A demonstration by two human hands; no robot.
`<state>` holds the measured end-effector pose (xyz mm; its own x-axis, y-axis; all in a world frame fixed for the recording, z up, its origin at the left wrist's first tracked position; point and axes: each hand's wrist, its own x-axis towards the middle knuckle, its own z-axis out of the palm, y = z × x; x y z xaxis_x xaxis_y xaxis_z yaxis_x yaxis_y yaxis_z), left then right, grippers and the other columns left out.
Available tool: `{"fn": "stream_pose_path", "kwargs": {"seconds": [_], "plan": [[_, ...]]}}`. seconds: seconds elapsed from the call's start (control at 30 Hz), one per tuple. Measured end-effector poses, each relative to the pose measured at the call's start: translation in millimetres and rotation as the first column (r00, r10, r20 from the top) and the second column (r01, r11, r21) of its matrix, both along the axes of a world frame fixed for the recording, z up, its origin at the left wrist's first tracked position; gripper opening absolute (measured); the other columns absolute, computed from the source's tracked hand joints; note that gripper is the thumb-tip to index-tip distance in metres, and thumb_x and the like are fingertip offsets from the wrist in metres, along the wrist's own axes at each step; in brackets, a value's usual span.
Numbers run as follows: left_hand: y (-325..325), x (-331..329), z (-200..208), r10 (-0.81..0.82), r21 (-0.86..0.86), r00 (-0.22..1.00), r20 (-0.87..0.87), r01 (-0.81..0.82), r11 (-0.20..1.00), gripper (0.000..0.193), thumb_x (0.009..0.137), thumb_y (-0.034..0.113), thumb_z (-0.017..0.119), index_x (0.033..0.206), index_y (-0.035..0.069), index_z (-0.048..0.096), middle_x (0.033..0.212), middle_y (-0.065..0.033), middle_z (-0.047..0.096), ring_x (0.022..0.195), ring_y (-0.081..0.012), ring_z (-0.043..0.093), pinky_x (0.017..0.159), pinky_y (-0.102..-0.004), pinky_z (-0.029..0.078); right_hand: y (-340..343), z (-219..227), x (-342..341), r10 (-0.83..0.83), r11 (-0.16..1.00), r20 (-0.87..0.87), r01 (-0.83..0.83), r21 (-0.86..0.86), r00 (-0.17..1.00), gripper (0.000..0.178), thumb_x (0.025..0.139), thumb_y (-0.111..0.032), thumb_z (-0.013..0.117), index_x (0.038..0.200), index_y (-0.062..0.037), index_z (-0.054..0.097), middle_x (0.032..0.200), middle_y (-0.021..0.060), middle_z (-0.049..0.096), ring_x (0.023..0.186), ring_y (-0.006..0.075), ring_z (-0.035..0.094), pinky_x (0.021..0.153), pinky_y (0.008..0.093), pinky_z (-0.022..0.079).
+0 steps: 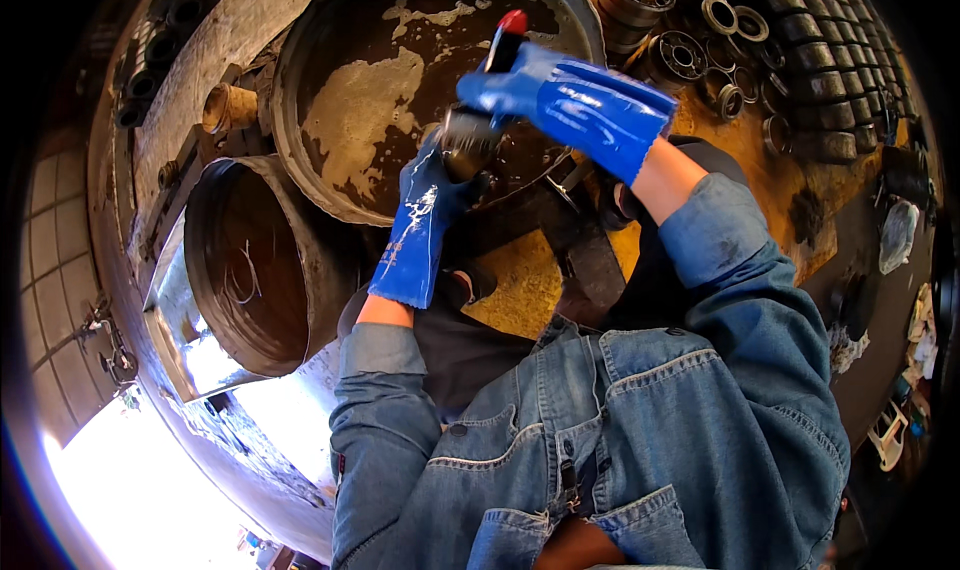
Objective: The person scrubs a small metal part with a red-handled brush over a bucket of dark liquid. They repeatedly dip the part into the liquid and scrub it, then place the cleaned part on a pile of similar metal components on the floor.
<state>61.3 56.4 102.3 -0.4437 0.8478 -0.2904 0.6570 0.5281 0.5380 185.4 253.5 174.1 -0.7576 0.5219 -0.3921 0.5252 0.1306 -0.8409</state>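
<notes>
Both of my hands wear long blue rubber gloves and work over a wide round metal basin (283,120) of dark brown liquid with patches of tan foam. My left hand (432,175) is wrapped round a dark, wet, cylindrical metal part (468,142) above the basin's near edge. Just above it, my right hand (510,85) grips a black-handled tool with a red end (511,30), which sticks up past the fingers. The tool's working end is hidden by the glove and blurred against the part, so its kind cannot be made out.
A large open metal drum (300,240) lies tilted at the left, beside a small rusty can (230,107). Metal rings (720,15) and flanged round parts (678,58) lie at the far right. Rows of dark cylinders (815,60) stand beyond them. Crumpled clear plastic (899,236) lies at the right.
</notes>
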Motion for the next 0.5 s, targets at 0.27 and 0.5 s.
{"fn": "stream_pose_path", "kwargs": {"seconds": [0.27,0.5], "plan": [[-7,-4,2,-0.016,0.089,1.0,-0.025,0.018,0.996,0.093,0.071,0.029,0.089,0.15,0.002,0.05,0.135,-0.0251,0.067,0.124,-0.0392,0.066,0.107,-0.0431,0.053,23,-28,-5,-0.05,0.991,0.286,0.011,0.136,0.957,0.047,0.088,-0.044,0.061,0.104,-0.003,0.076,0.095,0.0204,0.075,0.085,0.034,0.07,0.08,0.0427,0.054],[16,18,20,-0.062,-0.08,0.968,-0.243,0.044,0.996,0.086,0.075,0.029,0.084,0.15,0.005,0.051,0.131,-0.0231,0.068,0.122,-0.039,0.067,0.105,-0.0446,0.053,29,-97,16,-0.104,0.979,0.172,0.131,-0.156,0.98,0.041,0.087,-0.043,0.064,0.097,-0.0054,0.076,0.088,0.0152,0.076,0.085,0.0283,0.073,0.081,0.0395,0.055]]}}
